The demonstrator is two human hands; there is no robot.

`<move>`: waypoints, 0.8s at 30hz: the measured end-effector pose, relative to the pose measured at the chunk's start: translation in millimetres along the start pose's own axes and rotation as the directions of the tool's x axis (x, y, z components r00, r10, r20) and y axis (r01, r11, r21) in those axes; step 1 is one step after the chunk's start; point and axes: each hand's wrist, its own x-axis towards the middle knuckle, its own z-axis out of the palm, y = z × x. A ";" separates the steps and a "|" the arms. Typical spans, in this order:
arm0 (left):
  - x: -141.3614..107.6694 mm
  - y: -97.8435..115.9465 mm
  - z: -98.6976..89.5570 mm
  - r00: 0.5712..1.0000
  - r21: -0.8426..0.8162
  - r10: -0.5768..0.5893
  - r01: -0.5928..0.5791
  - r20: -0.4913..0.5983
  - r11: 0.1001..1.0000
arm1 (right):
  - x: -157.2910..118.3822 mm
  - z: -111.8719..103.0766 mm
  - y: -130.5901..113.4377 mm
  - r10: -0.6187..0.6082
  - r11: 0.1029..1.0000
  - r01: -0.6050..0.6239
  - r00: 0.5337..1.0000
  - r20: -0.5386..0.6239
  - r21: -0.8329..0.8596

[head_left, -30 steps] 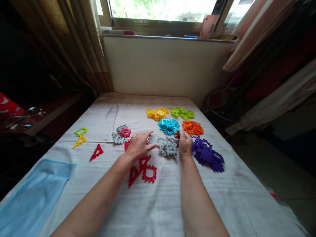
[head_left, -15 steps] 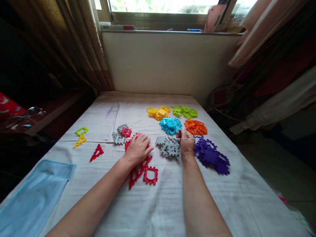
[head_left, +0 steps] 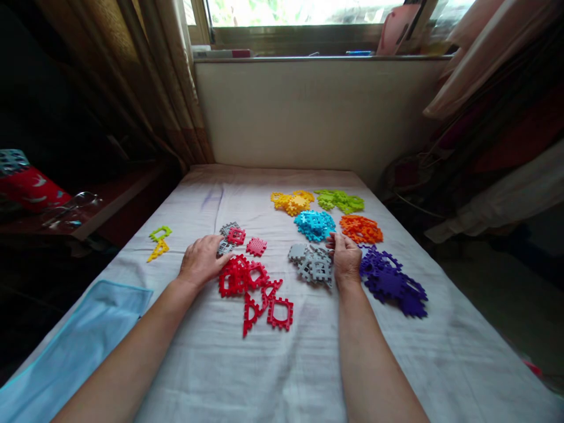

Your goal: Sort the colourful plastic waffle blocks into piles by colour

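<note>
My left hand [head_left: 200,261] lies palm down at the left edge of the red plastic pieces [head_left: 235,275], fingers stretched out and thumb apart. Its fingertips reach small grey pieces [head_left: 227,247] with a red square [head_left: 237,235] on top; whatever is under the palm is hidden. Apart from that pile lie a pinkish-red square [head_left: 256,247], a red triangle [head_left: 250,313] and a red frame [head_left: 281,313]. My right hand [head_left: 346,257] rests between the larger grey pile [head_left: 315,263] and the purple pile [head_left: 392,282], fingers curled closed. What its fingertips hold, if anything, cannot be made out.
Yellow [head_left: 294,202], lime green [head_left: 341,201], light blue [head_left: 314,225] and orange [head_left: 361,228] piles lie farther back. A lime piece [head_left: 160,233] and a yellow triangle [head_left: 158,250] are at left, near a blue cloth [head_left: 88,329]. A wall [head_left: 317,111] stands behind.
My left hand has moved left off the red pieces, uncovering them, and now covers where a separate red triangle lay. My right hand stays beside the grey pile. The view has shifted slightly left.
</note>
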 end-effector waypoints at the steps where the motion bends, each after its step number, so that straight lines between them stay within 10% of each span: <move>1: 2.5 -1.8 0.6 0.998 0.042 -0.035 0.033 0.050 0.999 | 0.6 -0.1 -0.2 0.010 1.000 -0.010 1.000 -0.016 0.015; 12: 11.2 -3.7 -21.8 0.963 -0.096 -0.155 0.180 0.223 0.979 | 2.0 2.2 -2.4 0.059 0.994 -0.054 0.997 -0.054 0.094; 24: 31.9 119.6 21.8 0.969 -0.362 0.197 -0.132 0.149 0.923 | 1.9 2.3 -3.6 0.058 0.995 -0.054 0.997 -0.050 0.079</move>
